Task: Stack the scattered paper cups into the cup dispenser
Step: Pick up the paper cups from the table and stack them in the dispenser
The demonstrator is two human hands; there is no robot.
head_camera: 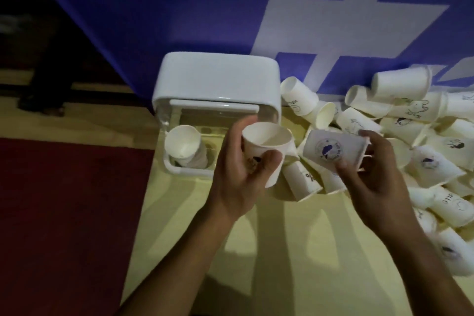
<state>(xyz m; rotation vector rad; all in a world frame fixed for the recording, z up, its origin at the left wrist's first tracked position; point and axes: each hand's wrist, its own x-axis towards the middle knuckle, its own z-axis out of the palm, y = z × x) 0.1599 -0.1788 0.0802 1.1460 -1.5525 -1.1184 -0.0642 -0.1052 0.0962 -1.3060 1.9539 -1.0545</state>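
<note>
While both hands were raised over the pale yellow table (pixel 282 251), the left hand (pixel 238 169) gripped 1 upright paper cup (pixel 259 149). Its thumb was curled across the near wall and its fingers wrapped round the far side. The cup's mouth faced up, and it sat just in front of the white cup dispenser (pixel 218 79). The right hand (pixel 372 169) pinched a second cup (pixel 331 149), which was tipped on its side with a round blue print facing up. Its thumb was at the lower edge and its fingers over the rim end. The 2 held cups were just beside each other, and whether they touched could not be told.

The dispenser stood against a blue banner (pixel 154 7) with white marks. A nested stack of cups (pixel 183 145) leaned in the left part of the dispenser's clear front compartment. To the right of the dispenser, a pile of loose cups (pixel 433 161) lay on the table. Most were on their sides, and several carried small dark drawings. A dark red floor (pixel 64 200) showed to the left of the table.
</note>
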